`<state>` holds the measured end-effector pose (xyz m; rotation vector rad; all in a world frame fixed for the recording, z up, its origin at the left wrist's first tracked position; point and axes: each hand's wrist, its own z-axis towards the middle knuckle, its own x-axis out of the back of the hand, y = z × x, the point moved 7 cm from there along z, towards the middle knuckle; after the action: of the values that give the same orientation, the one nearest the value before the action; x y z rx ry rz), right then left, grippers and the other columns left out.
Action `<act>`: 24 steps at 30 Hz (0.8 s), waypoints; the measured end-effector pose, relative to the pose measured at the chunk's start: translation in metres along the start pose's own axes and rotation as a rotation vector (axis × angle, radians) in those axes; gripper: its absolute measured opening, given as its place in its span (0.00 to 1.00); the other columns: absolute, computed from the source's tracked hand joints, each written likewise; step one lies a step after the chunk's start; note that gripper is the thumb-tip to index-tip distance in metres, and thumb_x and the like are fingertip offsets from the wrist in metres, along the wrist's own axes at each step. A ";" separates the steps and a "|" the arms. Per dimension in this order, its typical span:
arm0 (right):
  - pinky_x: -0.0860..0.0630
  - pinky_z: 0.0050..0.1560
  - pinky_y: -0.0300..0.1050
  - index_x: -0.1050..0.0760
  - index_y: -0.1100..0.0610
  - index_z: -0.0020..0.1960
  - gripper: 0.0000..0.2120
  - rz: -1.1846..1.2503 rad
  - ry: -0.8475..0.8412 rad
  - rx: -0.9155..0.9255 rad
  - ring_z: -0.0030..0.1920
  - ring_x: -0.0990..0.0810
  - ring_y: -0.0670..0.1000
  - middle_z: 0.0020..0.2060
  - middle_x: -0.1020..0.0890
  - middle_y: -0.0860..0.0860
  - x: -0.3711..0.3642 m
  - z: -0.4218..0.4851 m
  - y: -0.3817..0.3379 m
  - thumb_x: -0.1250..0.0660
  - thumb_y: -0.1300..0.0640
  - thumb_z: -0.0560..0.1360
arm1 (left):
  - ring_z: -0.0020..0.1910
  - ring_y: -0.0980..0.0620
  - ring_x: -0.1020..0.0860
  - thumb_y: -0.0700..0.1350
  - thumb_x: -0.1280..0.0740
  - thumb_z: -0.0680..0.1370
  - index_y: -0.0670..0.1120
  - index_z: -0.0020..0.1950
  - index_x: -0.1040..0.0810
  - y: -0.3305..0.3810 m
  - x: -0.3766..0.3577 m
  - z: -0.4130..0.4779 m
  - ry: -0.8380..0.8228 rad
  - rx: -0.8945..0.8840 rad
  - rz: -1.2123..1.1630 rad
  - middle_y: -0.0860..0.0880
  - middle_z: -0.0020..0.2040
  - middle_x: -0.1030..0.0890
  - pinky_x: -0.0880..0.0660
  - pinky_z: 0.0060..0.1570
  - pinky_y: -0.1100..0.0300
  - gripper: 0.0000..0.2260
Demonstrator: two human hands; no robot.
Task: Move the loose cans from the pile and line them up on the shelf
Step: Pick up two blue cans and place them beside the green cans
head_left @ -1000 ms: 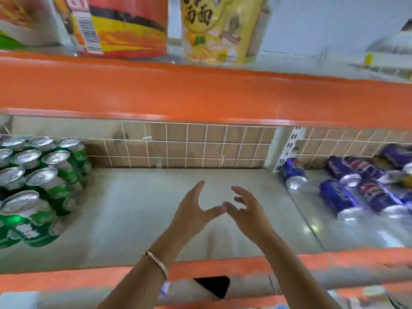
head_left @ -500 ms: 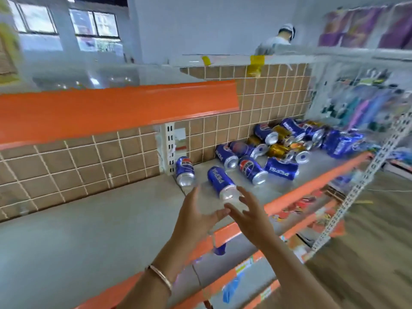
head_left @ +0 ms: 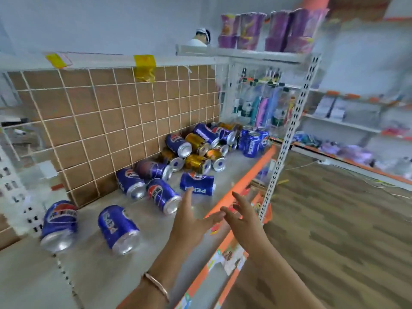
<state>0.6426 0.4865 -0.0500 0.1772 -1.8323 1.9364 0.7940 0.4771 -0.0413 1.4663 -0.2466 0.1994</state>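
Note:
A pile of blue and gold cans (head_left: pixel 196 150) lies tumbled on the grey shelf (head_left: pixel 93 270) against the brown tiled back wall. Loose blue cans lie on their sides nearer me: one (head_left: pixel 59 225) at the far left, one (head_left: pixel 118 228) beside it, one (head_left: pixel 162 195) just left of my left fingers and one (head_left: pixel 197 182) above them. A few blue cans (head_left: pixel 252 141) stand upright at the pile's far end. My left hand (head_left: pixel 189 221) hovers over the shelf's front edge, fingers spread, holding nothing. My right hand (head_left: pixel 243 217) is beside it, empty, its thumb touching the left thumb.
The shelf's orange front rail (head_left: pixel 243 181) runs diagonally under my hands. A white perforated upright (head_left: pixel 287 134) stands at the shelf's right end. Purple packs (head_left: pixel 272 30) sit on the top shelf. A person (head_left: pixel 200 37) is behind the shelving. Wooden floor (head_left: pixel 334 219) lies to the right.
My view has swung right, from the green cans to the blue and gold pile, which is now closer. Both hands stay raised, open and empty, thumbs near each other.

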 end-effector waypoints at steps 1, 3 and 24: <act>0.30 0.64 0.48 0.36 0.54 0.72 0.27 -0.023 -0.017 -0.001 0.64 0.28 0.52 0.63 0.29 0.51 0.000 0.014 0.001 0.33 0.54 0.76 | 0.72 0.57 0.40 0.52 0.23 0.65 0.48 0.76 0.44 -0.002 -0.005 0.013 0.001 0.006 -0.018 0.49 0.75 0.38 0.41 0.63 0.67 0.45; 0.30 0.65 0.49 0.38 0.53 0.73 0.28 -0.069 -0.050 0.020 0.66 0.30 0.50 0.67 0.30 0.50 -0.005 0.044 0.001 0.33 0.52 0.76 | 0.70 0.58 0.37 0.53 0.24 0.66 0.48 0.76 0.43 -0.006 -0.010 0.037 0.020 0.009 -0.031 0.52 0.72 0.35 0.39 0.61 0.68 0.44; 0.31 0.65 0.54 0.37 0.49 0.70 0.33 -0.834 -0.645 0.064 0.66 0.32 0.56 0.66 0.31 0.53 -0.100 0.187 0.000 0.30 0.43 0.69 | 0.56 0.47 0.24 0.60 0.28 0.69 0.40 0.68 0.31 -0.093 0.074 0.103 0.275 0.701 0.225 0.43 0.62 0.24 0.29 0.55 0.58 0.35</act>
<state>0.6897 0.2804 -0.0713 1.4661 -1.6146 1.3894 0.8871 0.3645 -0.1001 2.0760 -0.1171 0.7195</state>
